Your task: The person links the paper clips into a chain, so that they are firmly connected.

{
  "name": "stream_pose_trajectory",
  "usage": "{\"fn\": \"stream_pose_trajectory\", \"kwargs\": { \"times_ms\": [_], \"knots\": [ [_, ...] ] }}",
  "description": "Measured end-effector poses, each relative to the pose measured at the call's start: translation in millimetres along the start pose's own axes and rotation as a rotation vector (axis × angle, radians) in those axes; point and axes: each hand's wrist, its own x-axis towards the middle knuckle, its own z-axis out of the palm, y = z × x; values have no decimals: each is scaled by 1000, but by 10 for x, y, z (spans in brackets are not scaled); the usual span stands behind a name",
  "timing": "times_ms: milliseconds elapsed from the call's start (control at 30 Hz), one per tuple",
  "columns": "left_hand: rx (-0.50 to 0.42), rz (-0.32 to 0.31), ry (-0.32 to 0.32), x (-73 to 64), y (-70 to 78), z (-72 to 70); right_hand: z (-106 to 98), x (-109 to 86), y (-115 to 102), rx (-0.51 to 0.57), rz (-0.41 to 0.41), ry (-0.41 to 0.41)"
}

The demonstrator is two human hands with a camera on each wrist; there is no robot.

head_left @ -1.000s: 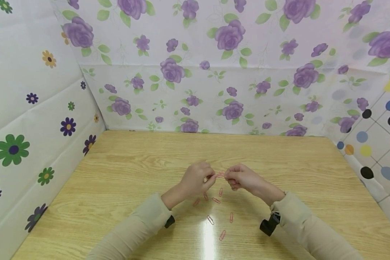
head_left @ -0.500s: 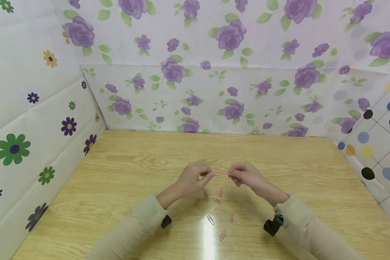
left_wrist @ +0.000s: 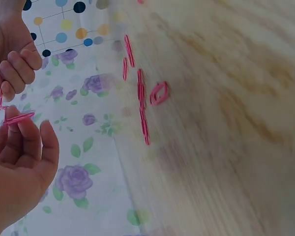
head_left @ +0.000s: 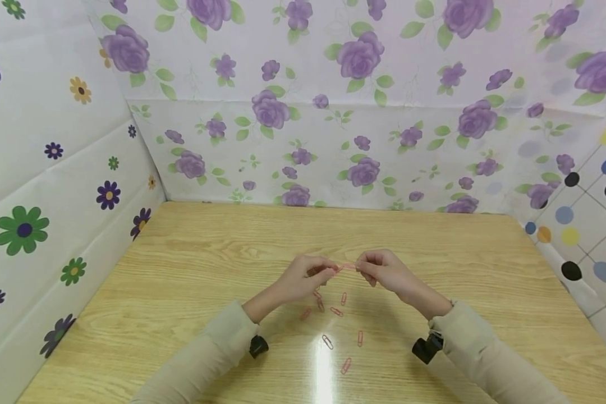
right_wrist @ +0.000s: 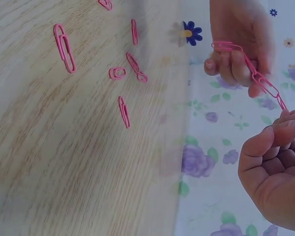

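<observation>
A short chain of linked pink paper clips (right_wrist: 265,84) spans the gap between both hands above the table. My left hand (head_left: 299,279) pinches its left part. In the left wrist view, one pink clip (left_wrist: 19,118) lies across the fingers of that hand. My right hand (head_left: 390,276) grips the other end between thumb and fingertips, with its remaining fingers curled, as the right wrist view shows. That end of the chain is hidden by the fingertips. Below the hands, several loose pink paper clips (head_left: 360,338) lie scattered on the wooden table.
The light wooden table (head_left: 207,235) reaches back to a flower-patterned cloth wall (head_left: 283,151). Patterned cloths also stand at the left and right sides. A black wrist camera (head_left: 427,348) sits under the right sleeve.
My hands have drawn apart, stretching the paper clip chain between them into view. In the last half second the left hand has shifted slightly right. The loose clips have stayed put.
</observation>
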Motion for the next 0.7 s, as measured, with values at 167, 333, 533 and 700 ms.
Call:
{"fn": "stream_pose_trajectory", "kwargs": {
  "times_ms": [167, 333, 533, 700],
  "knots": [
    [-120, -85, -34, 8, 185, -10, 37, 3, -14, -29, -7, -5],
    [-100, -99, -19, 18, 324, -20, 78, -4, -32, -41, -10, -16],
    [-91, -84, -5, 21, 333, -1, 94, -9, -14, -49, -38, -32],
    [-103, -104, -24, 27, 336, 7, 103, -8, 10, -55, -46, -30]
  ]
}}
